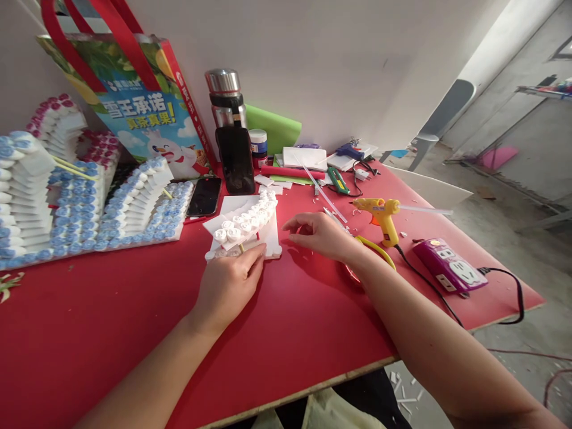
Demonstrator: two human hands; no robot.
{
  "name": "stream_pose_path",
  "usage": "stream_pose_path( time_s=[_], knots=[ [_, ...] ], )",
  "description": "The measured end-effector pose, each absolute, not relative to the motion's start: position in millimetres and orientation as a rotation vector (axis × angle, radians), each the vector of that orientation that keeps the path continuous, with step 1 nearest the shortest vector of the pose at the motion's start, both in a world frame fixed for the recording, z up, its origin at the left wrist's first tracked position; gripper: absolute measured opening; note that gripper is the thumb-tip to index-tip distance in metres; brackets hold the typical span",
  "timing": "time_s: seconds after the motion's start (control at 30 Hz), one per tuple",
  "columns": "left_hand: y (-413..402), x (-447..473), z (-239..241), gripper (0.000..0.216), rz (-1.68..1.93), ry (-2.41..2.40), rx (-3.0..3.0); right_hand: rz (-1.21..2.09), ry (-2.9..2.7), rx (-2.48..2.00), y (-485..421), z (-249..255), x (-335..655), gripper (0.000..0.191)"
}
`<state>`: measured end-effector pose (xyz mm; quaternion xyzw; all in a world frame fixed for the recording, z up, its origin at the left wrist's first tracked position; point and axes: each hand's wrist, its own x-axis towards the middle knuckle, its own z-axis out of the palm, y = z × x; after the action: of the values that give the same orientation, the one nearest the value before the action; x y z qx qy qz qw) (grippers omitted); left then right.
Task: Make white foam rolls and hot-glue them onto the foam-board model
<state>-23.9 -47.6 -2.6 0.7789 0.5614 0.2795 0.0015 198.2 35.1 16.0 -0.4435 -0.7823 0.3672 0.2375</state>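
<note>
A small white foam piece [272,241] topped with a curved row of white rolled roses [250,217] stands on the red table before me. Short yellow and red sticks show beneath the rose row. My left hand [232,280] grips its front edge, and the fingertips are partly hidden behind the piece. Just right of it hovers my right hand [315,232], fingers loosely bent and apart, holding nothing. Under my right wrist lies a yellow-handled tool [378,250], mostly covered by the arm.
A yellow glue gun [379,215] stands at right beside a purple power strip [451,265]. Blue-and-white rose-covered models [80,208] fill the left side. At the back are a phone [204,196], a steel flask [226,101], a printed bag [138,113] and a green cutter [338,180].
</note>
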Motion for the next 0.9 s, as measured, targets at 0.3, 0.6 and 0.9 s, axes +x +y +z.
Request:
stream_pose_path(
  time_s=[0.3, 0.6, 0.9],
  knots=[
    [-47, -24, -5, 0.027, 0.866, 1.754, 2.446, 1.012, -2.247, -1.109, 28, 18, 190, 0.023],
    [-46, -24, -5, 0.028, 0.833, 1.744, 2.424, 0.948, -2.292, -1.155, 25, 18, 187, 0.021],
    [-67, -3, 5, 0.023, 0.92, 1.413, 2.772, 0.913, -2.329, -1.133, 28, 7, 187, 0.021]
  ],
)
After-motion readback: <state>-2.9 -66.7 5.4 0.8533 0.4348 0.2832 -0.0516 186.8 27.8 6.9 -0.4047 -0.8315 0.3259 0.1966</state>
